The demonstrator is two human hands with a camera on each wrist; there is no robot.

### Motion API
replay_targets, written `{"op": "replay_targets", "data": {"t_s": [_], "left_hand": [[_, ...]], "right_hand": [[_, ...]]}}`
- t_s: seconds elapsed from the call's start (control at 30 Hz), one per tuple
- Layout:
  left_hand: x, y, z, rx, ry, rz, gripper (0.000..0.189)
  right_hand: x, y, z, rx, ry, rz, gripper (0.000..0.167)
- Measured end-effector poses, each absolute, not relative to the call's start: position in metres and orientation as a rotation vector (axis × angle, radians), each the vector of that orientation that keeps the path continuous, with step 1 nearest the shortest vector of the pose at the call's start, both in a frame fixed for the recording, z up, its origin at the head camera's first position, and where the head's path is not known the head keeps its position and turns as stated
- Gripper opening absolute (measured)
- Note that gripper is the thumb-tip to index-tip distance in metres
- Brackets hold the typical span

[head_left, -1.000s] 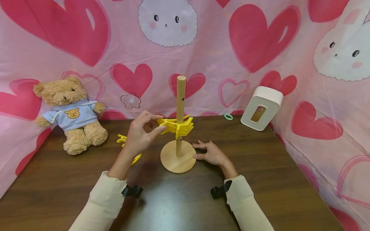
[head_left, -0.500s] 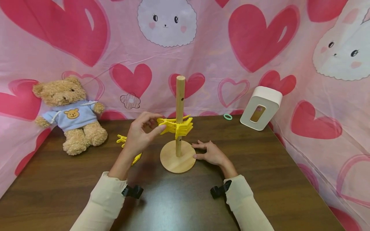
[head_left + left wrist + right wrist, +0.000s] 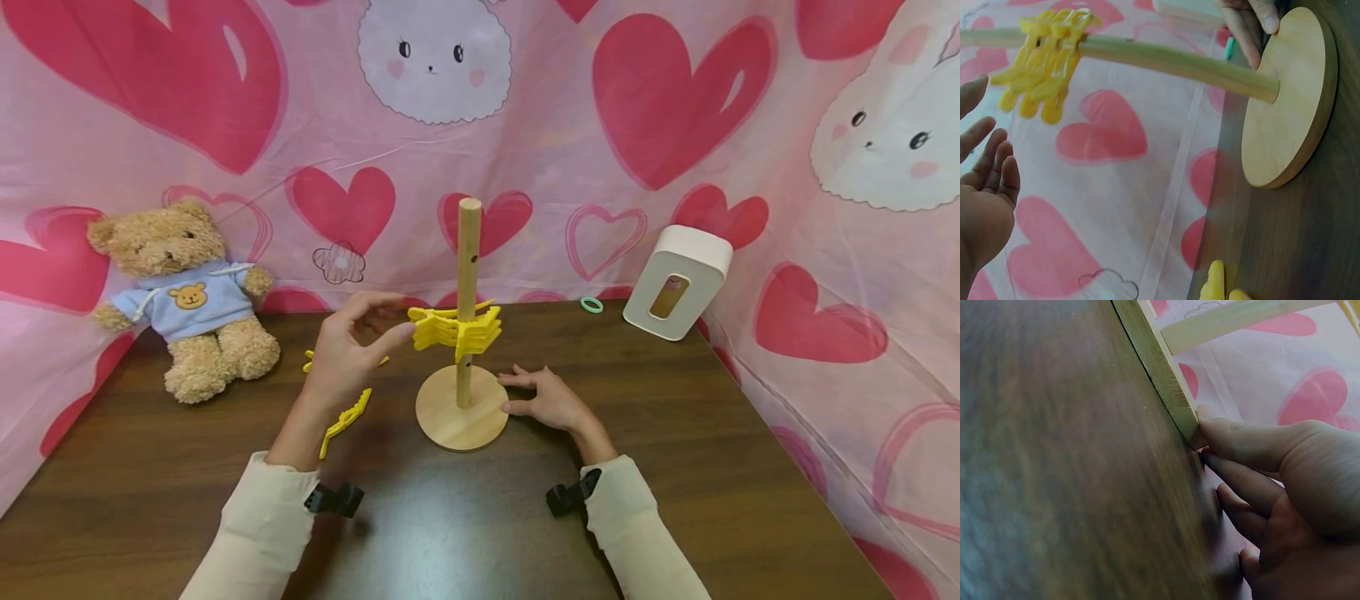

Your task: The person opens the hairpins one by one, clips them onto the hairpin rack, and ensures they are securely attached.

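A wooden post stands upright on a round wooden base in the head view. Several yellow hair clips are clamped on it in a stack, partway up. My left hand is just left of them, its fingers apart and holding nothing; the left wrist view shows a gap between the fingertips and the clips. My right hand touches the right edge of the base with thumb and fingers, as the right wrist view also shows. One loose yellow clip lies on the table by my left wrist.
More yellow shows partly hidden behind my left hand. A teddy bear in a blue top sits at the back left. A white box-shaped object and a small green ring stand at the back right, before a pink heart-patterned cloth.
My left hand has let go of the yellow clips and drawn back slightly left; the clips stay on the post. More of the loose clip on the table shows. My right hand keeps its place.
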State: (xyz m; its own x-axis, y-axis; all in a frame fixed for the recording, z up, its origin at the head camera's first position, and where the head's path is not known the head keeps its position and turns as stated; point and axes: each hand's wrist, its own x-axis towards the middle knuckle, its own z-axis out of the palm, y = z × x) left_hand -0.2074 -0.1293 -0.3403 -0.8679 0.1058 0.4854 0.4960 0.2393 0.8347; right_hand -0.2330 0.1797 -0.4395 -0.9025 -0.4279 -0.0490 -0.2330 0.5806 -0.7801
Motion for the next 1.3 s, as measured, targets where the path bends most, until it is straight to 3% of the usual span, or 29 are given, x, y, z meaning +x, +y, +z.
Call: {"op": "replay_targets", "data": {"t_s": [0.9, 1.3], "left_hand": [[-0.193, -0.224, -0.366, -0.354, -2.323, -1.619, 0.035], [-0.188, -0.252, -0.389, -0.413, -2.756, -1.670, 0.051]], "right_hand": [[-0.233, 0.179, -0.440, -0.533, 2.581, -1.224, 0.048], [-0.232, 0.179, -0.440, -0.542, 2.576, -1.241, 0.048]]}}
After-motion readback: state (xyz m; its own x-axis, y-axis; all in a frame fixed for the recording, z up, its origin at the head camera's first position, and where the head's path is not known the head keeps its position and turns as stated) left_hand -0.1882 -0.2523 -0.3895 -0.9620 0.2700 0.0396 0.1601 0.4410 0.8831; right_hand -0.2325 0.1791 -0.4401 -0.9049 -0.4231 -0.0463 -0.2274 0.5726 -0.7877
